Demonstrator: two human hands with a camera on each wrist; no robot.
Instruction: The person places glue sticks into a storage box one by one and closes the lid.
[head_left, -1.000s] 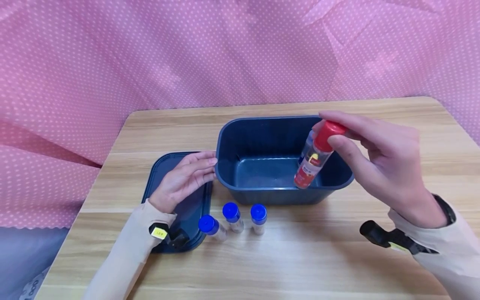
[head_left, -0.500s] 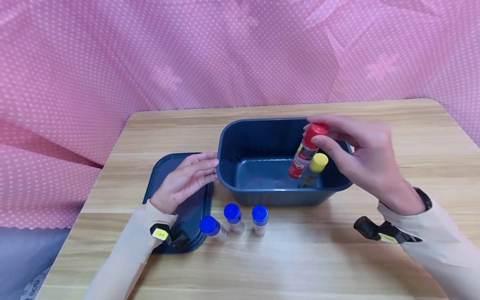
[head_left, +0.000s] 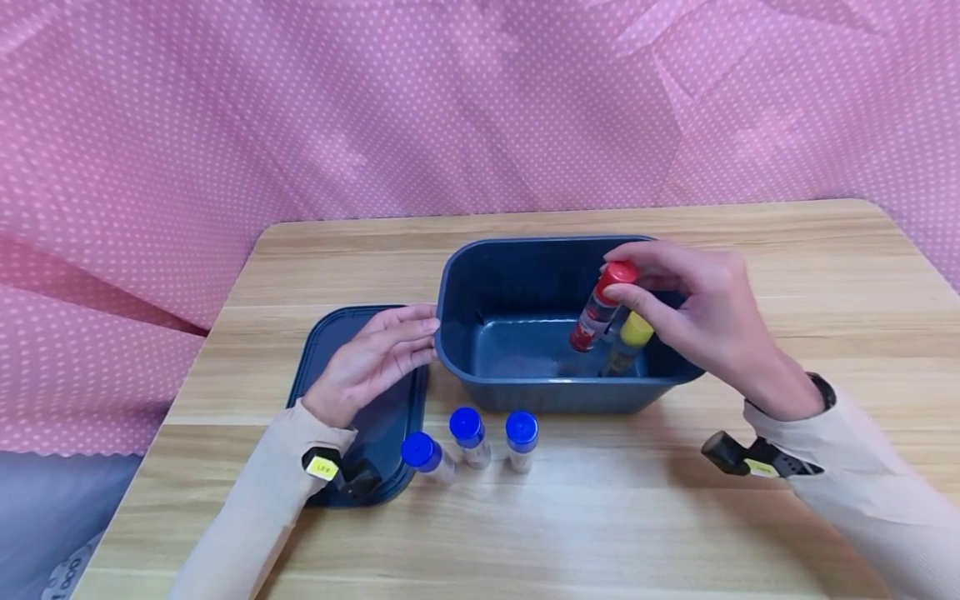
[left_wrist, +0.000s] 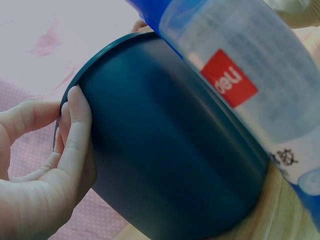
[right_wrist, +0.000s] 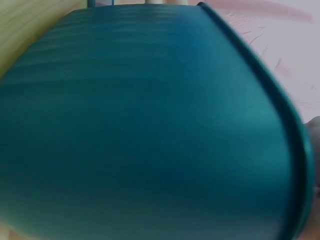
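Note:
Inside the dark blue bin (head_left: 525, 350) in the head view, my right hand (head_left: 697, 308) pinches the red cap of a clear glue bottle (head_left: 592, 321). This bottle leans, its red-labelled lower end pointing down and left. A yellow-capped bottle (head_left: 626, 342) stands just right of it in the bin. My left hand (head_left: 382, 358) reaches with extended fingers to the bin's left end. In the left wrist view its fingertips (left_wrist: 77, 100) touch the bin wall just below the rim. The right wrist view shows mostly the bin's outer wall (right_wrist: 150, 125).
Three blue-capped glue bottles (head_left: 522, 437) stand on the wooden table (head_left: 600, 525) in front of the bin. A flat dark blue lid (head_left: 390, 425) lies to the left, under my left hand. A pink dotted curtain (head_left: 480, 108) hangs behind the table.
My right hand has moved left and lower into the bin with the red-capped glue bottle, uncovering the yellow-capped bottle. The left hand has stayed at the bin's left end.

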